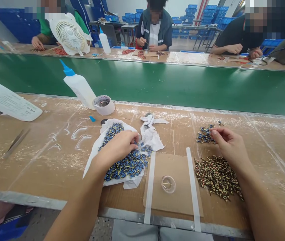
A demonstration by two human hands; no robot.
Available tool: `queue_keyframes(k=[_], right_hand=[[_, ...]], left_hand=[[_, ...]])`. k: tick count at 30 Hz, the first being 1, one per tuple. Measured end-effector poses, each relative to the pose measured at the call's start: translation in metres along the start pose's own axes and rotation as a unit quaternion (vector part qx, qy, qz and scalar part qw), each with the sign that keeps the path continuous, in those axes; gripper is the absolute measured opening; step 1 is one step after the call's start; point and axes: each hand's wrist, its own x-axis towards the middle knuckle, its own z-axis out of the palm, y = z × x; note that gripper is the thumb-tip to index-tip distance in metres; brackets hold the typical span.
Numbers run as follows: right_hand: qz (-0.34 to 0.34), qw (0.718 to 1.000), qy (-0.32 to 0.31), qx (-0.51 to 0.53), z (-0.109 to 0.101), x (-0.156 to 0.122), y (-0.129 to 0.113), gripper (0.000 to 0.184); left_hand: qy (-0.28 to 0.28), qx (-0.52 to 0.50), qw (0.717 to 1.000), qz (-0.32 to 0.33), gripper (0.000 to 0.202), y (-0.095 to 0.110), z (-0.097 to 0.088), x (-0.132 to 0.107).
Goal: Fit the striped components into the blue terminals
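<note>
My left hand [118, 146] rests on a heap of small blue parts [128, 164] lying on a white plastic bag [96, 150], its fingers curled down into the pile. My right hand [229, 144] reaches to a small cluster of blue parts [204, 134], fingertips pinched at its edge; what they hold is too small to make out. Just in front of that hand lies a pile of black-and-cream coiled parts [216, 175]. Between the hands a cardboard square [174, 197] is taped down, with a small clear dish [168, 184] on it.
A blue-capped glue bottle [79, 87], a tape roll [104, 104], a lying white bottle [8, 102] and tweezers [16, 142] sit to the left. A green conveyor belt [157, 82] runs behind. Across it are a white fan [69, 35] and three seated people.
</note>
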Motion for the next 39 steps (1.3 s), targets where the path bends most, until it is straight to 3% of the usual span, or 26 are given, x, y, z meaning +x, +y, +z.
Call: queue_keyframes(k=[14,21,27,36,39], right_hand=[[-0.010,1.000,-0.001,-0.004,-0.001,-0.001,-0.002,0.024],[-0.014,1.000,-0.004,-0.002,0.001,-0.003,-0.003,0.024],[-0.012,1.000,-0.001,0.005,0.001,-0.005,-0.007,0.023],[-0.011,1.000,-0.009,-0.012,0.004,-0.008,-0.012,0.022],[-0.014,1.000,-0.008,-0.014,0.005,-0.009,-0.015,0.022]], left_hand=[[0.000,0.037,0.999,0.025,0.008,-0.001,0.012,0.003],[0.042,0.063,0.997,0.028,0.014,0.002,0.004,0.000],[0.036,0.048,0.997,0.058,0.015,0.010,0.002,0.003],[0.023,0.083,0.996,0.010,0.010,0.016,0.013,0.002],[0.022,0.097,0.995,0.020,0.011,0.017,0.016,0.001]])
